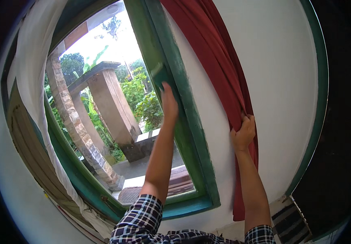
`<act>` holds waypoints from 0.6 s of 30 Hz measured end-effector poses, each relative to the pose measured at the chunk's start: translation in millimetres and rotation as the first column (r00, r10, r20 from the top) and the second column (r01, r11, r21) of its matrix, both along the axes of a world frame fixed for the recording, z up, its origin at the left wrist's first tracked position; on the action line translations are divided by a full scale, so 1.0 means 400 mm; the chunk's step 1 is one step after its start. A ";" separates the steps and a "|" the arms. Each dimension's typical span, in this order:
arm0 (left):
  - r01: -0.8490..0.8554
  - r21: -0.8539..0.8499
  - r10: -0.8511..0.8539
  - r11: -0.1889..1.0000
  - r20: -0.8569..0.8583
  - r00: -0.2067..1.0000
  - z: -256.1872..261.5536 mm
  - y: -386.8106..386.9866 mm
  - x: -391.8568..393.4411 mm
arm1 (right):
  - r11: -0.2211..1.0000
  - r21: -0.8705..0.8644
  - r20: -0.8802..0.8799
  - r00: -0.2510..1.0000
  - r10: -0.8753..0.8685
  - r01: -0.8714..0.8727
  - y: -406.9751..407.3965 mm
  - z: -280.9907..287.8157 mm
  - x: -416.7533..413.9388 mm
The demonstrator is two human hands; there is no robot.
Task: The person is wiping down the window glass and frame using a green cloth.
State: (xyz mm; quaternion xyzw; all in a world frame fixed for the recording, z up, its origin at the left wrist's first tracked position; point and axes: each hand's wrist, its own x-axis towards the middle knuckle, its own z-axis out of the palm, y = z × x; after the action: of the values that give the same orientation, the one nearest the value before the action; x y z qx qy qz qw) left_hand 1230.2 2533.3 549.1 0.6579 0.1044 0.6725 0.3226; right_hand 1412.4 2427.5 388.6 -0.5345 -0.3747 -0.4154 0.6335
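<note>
My left hand (170, 102) reaches up to the right side of the green wooden window frame (180, 138). It holds a blurred green brush (159, 73) with a pale edge, which looks like bristles, against or close to the frame. Part of the brush is hidden behind my fingers. To the right, my right hand (245, 132) grips a long red curtain (216, 65) and bunches its cloth against the white wall (273, 85). Below that hand, the curtain hangs down partly behind my right forearm.
A white curtain (36, 61) hangs at the window's left side. The teal sill (187, 209) runs along the bottom. Through the glass appear a stone-clad pillar (77, 122), a concrete post (111, 106) and plants (149, 106). A dark opening (340, 128) lies at far right.
</note>
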 end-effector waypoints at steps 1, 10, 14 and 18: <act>-0.029 -0.121 0.031 0.992 0.008 1.000 -0.100 0.003 0.008 | 1.000 0.013 0.004 1.000 -0.006 0.006 0.002 -0.001 0.008; 0.044 -0.354 -0.146 0.934 -0.266 0.953 -1.037 -0.099 -0.095 | 1.000 -0.017 -0.011 1.000 -0.006 0.005 -0.004 -0.008 0.004; -0.455 0.100 0.461 0.885 -0.319 0.828 -0.827 0.126 -0.194 | 0.995 0.031 -0.002 0.996 0.094 -0.094 0.027 0.057 -0.097; 0.039 -0.100 -0.041 0.994 -0.015 0.999 -0.419 0.033 0.009 | 1.000 -0.027 -0.005 1.000 0.003 -0.003 -0.003 -0.009 0.023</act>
State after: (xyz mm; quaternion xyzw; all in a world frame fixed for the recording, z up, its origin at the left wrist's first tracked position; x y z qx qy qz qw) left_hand 1233.8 2546.4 381.3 0.6485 0.1273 0.6543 0.3677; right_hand 1421.4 2426.5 384.9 -0.5435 -0.3792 -0.4081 0.6279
